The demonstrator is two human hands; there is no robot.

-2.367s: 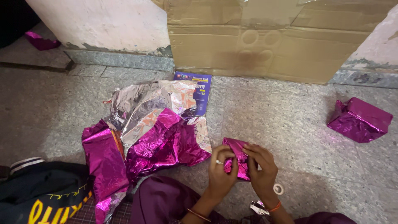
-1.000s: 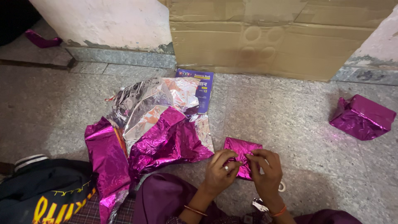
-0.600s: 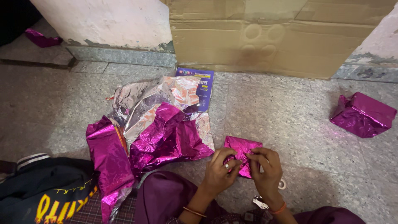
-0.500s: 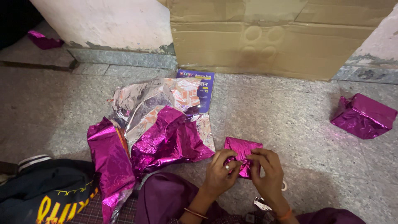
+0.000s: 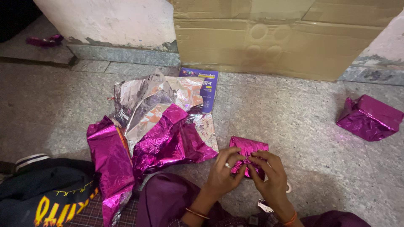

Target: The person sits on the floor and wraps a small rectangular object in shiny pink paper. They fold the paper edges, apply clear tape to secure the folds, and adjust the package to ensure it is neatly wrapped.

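Note:
A small packet wrapped in shiny magenta foil (image 5: 248, 148) lies on the grey stone floor in front of me. My left hand (image 5: 224, 173), with a ring on one finger, pinches its near edge. My right hand (image 5: 270, 174) presses the foil from the right, fingertips meeting the left hand's. A tape roll (image 5: 288, 187) peeks out just behind my right hand. A scrap of silver foil (image 5: 264, 206) lies by my right wrist.
Crumpled magenta and silver wrapping sheets (image 5: 162, 126) lie to the left, over a blue book (image 5: 205, 86). A second wrapped magenta parcel (image 5: 370, 117) sits at far right. A cardboard box (image 5: 277, 38) stands against the wall. A dark bag (image 5: 42, 197) lies at lower left.
My hands have kept working the fold on the small packet, fingers shifting slightly. The camera view drifted a little; nothing else moved.

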